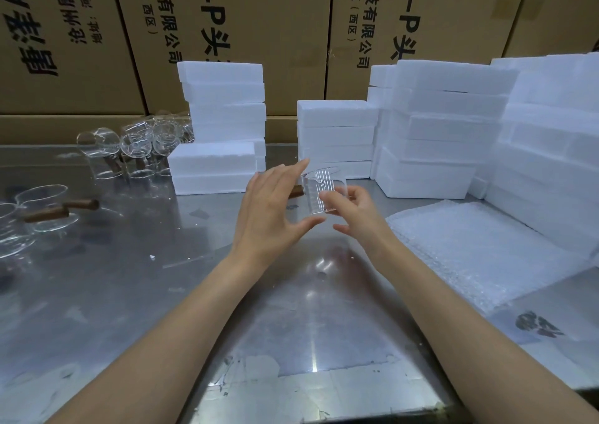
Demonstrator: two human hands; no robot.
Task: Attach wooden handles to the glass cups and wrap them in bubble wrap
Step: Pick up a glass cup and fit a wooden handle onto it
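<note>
**Glass cup held in the air over a steel table, handle end hidden**

Going left to right from the held cup (pixel 319 192) as the landmark: far to its left, finished cups (pixel 48 209) with brown handles (pixel 81 204) are lying on the table (pixel 146 261), and more are crowding behind them, rim against rim. A careless reach there is likely to knock glass on glass and chip it.

The left hand (pixel 270 209) is spreading open beside the cup, with its thumb under the base and its forefinger reaching past the rim; it is touching rather than clasping. A brown piece (pixel 296 192) is showing just behind that hand, probably this cup's handle, though I cannot tell whether it is seated. The right hand (pixel 351 211) is pinching the ribbed wall with curled fingers. With smooth glass and so light a hold, the cup could slip and drop onto the steel; forcing the handle could crack it.

Right of the cup, bubble wrap (pixel 479 248) is lying flat, and white foam blocks (pixel 437 132) are standing stacked behind; a bumped stack could topple toward the work.

Behind everything, cartons (pixel 275 18) are bearing sideways Chinese print: "科技有限公司", "(西区)" and a larger "O-P头". The leftmost text is too skewed to read.
</note>
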